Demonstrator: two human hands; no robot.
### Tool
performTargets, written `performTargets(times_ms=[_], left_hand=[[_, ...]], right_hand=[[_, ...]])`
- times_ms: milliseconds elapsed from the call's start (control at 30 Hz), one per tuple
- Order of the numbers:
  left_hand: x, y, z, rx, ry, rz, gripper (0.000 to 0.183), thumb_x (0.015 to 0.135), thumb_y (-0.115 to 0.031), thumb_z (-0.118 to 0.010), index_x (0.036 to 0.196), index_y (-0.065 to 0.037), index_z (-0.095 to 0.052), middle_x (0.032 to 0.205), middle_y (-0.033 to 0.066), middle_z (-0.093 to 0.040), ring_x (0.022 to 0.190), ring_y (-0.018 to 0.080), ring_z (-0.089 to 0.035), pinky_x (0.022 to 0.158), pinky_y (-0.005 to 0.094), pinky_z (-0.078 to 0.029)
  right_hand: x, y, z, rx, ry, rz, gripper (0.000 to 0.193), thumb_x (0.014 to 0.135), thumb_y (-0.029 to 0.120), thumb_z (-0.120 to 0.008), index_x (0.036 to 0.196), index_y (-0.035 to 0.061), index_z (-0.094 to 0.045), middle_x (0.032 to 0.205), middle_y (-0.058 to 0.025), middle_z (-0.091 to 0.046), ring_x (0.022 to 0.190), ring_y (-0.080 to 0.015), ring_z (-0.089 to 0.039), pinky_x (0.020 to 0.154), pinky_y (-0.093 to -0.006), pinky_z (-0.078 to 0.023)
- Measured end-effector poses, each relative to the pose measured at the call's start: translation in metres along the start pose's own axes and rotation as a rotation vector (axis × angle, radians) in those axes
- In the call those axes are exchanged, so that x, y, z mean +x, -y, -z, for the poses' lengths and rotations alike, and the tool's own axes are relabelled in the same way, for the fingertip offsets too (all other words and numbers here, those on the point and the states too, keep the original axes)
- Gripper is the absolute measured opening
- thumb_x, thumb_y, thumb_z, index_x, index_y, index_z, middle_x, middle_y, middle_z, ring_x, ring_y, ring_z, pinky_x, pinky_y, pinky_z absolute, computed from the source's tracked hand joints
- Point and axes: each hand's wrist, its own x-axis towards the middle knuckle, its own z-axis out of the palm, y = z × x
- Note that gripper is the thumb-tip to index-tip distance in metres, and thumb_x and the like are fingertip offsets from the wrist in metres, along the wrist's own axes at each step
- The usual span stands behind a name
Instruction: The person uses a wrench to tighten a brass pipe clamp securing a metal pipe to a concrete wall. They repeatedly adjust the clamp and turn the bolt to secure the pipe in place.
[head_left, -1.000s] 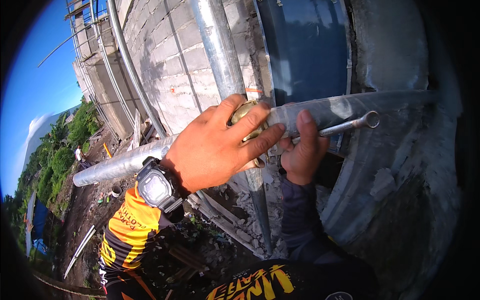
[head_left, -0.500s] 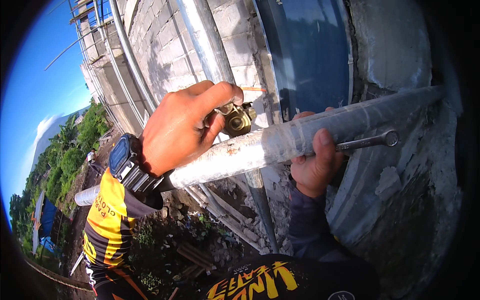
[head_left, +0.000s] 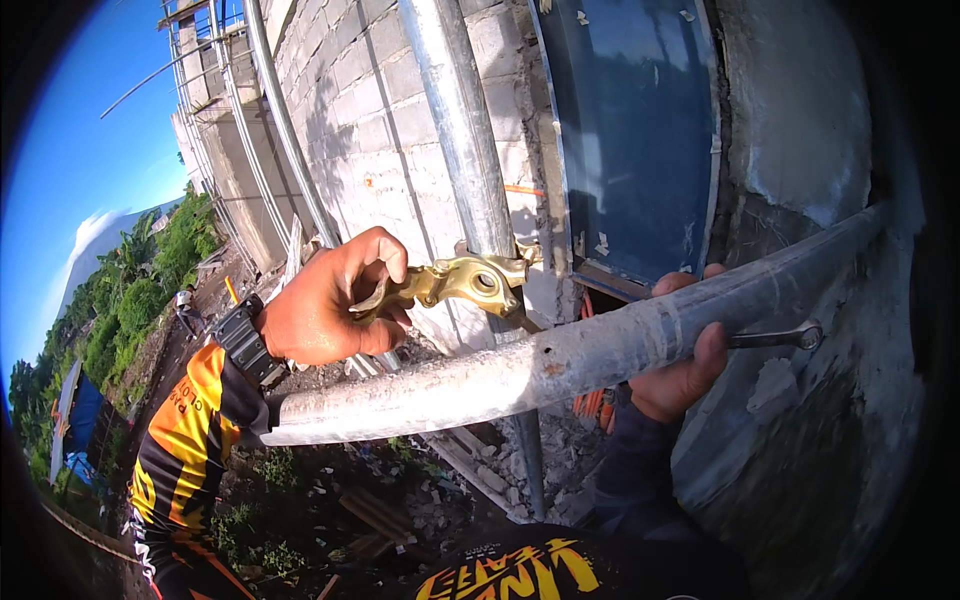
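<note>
My left hand (head_left: pixel 325 300) pinches the swung-out flap of a brass-coloured scaffold coupler (head_left: pixel 470 282). The coupler sits on an upright steel pipe (head_left: pixel 462 130), its hinged part spread out to the left. Just on the near side of it, a long, scuffed steel pipe (head_left: pixel 470 390) runs crosswise, sloping up to the right, apart from the coupler. My right hand (head_left: pixel 680 385) is closed around this crosswise pipe, thumb on the near side and fingertips over the top. A ring-ended wrench (head_left: pixel 775 338) sticks out rightward from the same hand; its other end is hidden.
Beyond the upright pipe stands a concrete block wall (head_left: pixel 350 110), with a blue panel (head_left: pixel 630 130) to its right. Rough concrete (head_left: pixel 790 430) lies close on the right. Rubble and wooden boards (head_left: pixel 375 515) are below. More poles (head_left: pixel 285 120) rise at the left; a person (head_left: pixel 186 312) is far off.
My left hand has moved down and left, drawing the coupler's flap outward. The crosswise pipe now shows a gap from the coupler. My right hand and the wrench appear farther right and lower.
</note>
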Motion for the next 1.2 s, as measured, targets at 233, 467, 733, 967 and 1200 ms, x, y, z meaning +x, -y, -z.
performTargets(times_ms=[233, 467, 733, 967, 1200], left_hand=[[-0.013, 0.029, -0.017, -0.050, 0.143, 0.186, 0.039, 0.076, 0.003, -0.076, 0.096, -0.009, -0.045, 0.086, 0.0012, -0.055, 0.075, 0.0082, -0.051, 0.065, 0.0259, -0.043], [-0.009, 0.100, -0.053, -0.484, 0.100, 0.630, 0.046, 0.067, 0.018, -0.058, 0.101, -0.006, -0.038, 0.084, 0.0090, -0.056, 0.077, 0.0193, -0.064, 0.063, 0.0322, -0.052], [0.010, 0.193, -0.116, -0.495, 0.757, 0.390, 0.034, 0.080, 0.001, -0.065, 0.114, 0.004, -0.064, 0.106, 0.0115, -0.070, 0.092, 0.0160, -0.063, 0.077, 0.0325, -0.052], [0.027, 0.174, -0.179, -0.449, 0.682, 0.307, 0.023, 0.087, -0.009, -0.065, 0.106, 0.004, -0.068, 0.106, 0.0112, -0.071, 0.089, 0.0150, -0.063, 0.077, 0.0333, -0.051], [0.045, 0.178, -0.162, 0.009, 0.877, 0.500, 0.018, 0.085, -0.006, -0.064, 0.099, 0.002, -0.071, 0.101, 0.0051, -0.073, 0.088, 0.0112, -0.061, 0.075, 0.0331, -0.049]], right_hand=[[-0.006, 0.005, 0.015, -0.060, -0.023, -0.041, 0.064, 0.086, 0.034, -0.063, 0.137, 0.0014, -0.043, 0.102, -0.0213, -0.063, 0.096, -0.0256, -0.060, 0.078, -0.0379, -0.052], [-0.026, -0.002, 0.033, -0.193, -0.002, 0.012, 0.070, 0.086, 0.037, -0.064, 0.138, -0.0004, -0.035, 0.104, -0.0159, -0.057, 0.095, -0.0239, -0.059, 0.073, -0.0337, -0.053], [-0.060, -0.002, 0.056, -0.387, -0.054, -0.125, 0.084, 0.083, 0.046, -0.070, 0.140, 0.0043, -0.024, 0.108, -0.0170, -0.053, 0.091, -0.0208, -0.056, 0.072, -0.0288, -0.048], [-0.078, -0.010, 0.068, -0.464, -0.132, -0.164, 0.088, 0.077, 0.053, -0.075, 0.135, 0.0070, -0.028, 0.100, -0.0157, -0.054, 0.086, -0.0188, -0.054, 0.077, -0.0308, -0.045], [-0.082, 0.000, 0.086, -0.339, -0.104, -0.334, 0.084, 0.068, 0.049, -0.085, 0.125, 0.0081, -0.039, 0.100, -0.0151, -0.057, 0.082, -0.0173, -0.055, 0.074, -0.0305, -0.046]])
